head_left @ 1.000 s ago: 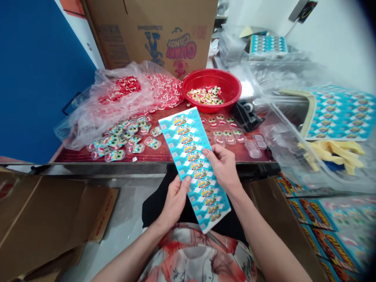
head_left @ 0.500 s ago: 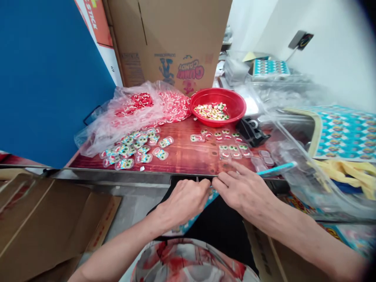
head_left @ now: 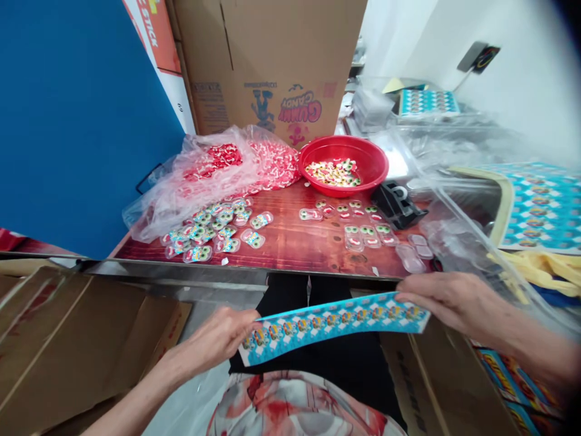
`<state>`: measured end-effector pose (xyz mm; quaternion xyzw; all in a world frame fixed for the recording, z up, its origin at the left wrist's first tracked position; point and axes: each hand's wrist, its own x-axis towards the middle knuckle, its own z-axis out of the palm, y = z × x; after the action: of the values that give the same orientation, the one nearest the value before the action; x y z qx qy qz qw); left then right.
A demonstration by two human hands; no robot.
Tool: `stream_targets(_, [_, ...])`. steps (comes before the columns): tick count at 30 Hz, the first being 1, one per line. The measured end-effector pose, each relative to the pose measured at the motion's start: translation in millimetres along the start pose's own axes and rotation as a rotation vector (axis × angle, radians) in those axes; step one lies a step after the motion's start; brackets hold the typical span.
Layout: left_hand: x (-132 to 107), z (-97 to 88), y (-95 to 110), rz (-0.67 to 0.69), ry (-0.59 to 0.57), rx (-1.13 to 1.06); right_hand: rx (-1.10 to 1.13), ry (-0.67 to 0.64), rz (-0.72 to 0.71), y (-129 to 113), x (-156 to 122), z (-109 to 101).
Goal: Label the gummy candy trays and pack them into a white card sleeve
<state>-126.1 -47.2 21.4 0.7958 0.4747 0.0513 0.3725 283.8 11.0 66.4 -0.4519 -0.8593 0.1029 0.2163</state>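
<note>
Fingers: label strip (head_left: pixel 333 325) is gripped at ends by left hand (head_left: pixel 229 332) and right hand (head_left: pixel 449 298), before table (head_left: pixel 290 239) front edge; labelled packs (head_left: pixel 198 253) are heaped toward left corner, rightward packs (head_left: pixel 370 237) apparently left unlabelled.

A cardboard carton (head_left: pixel 276 48) bears inverted GUMMY CANDY print. Left of it are an orange-and-white box (head_left: pixel 158 36) and a blue panel (head_left: pixel 68 121); to its right, a corded wall fixture (head_left: pixel 485 59); nearer and left, an open cardboard box (head_left: pixel 113 321).

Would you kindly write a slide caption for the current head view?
Left hand and right hand hold a blue printed strip over dark trousers.
</note>
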Motion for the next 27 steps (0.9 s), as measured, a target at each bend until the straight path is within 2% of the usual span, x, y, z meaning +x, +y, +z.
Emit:
stream_targets(4, [0.9, -3.5, -7.4, -0.007, 0.011, -0.135, 0.161, 0.010, 0.144, 9.4, 12.5, -8.4])
stream_targets(7, [3.6, -6.5, -13.9, -0.047, 0.085, -0.210, 0.281, -0.077, 0.215, 14.3, 27.4, -13.7])
stream_targets(9, [3.3, -6.4, -19.9, -0.098, 0.106, -0.285, 0.334, -0.126, 0.232, 19.2, 41.3, -14.9])
stream_targets(12, [-1.0, -0.4, -26.5, -0.219, 0.090, -0.513, 0.325, -0.086, 0.200, 28.0, 71.0, -8.2])
stream_targets(15, [-8.7, 10.4, -26.2, -0.370, 0.137, -0.741, 0.296, -0.145, 0.128, 34.0, 110.8, 8.8])
stream_targets(17, [-14.3, 18.0, -23.0, -0.441, 0.177, -0.832, 0.173, -0.172, 0.087, 32.1, 142.0, 23.4])
stream_targets(22, [-12.3, 39.5, -10.8, -0.615, 0.247, -1.170, -0.190, -0.103, 0.106, -1.6, 221.3, 66.3])
stream_targets(25, [9.0, 56.2, -0.4, -0.676, 0.420, -1.375, -0.211, -0.082, 0.197, -34.6, 239.2, 95.5])
stream_targets(27, [28.3, 66.1, 7.4, -0.661, 0.533, -1.438, -0.123, -0.103, 0.222, -56.6, 226.1, 114.3])
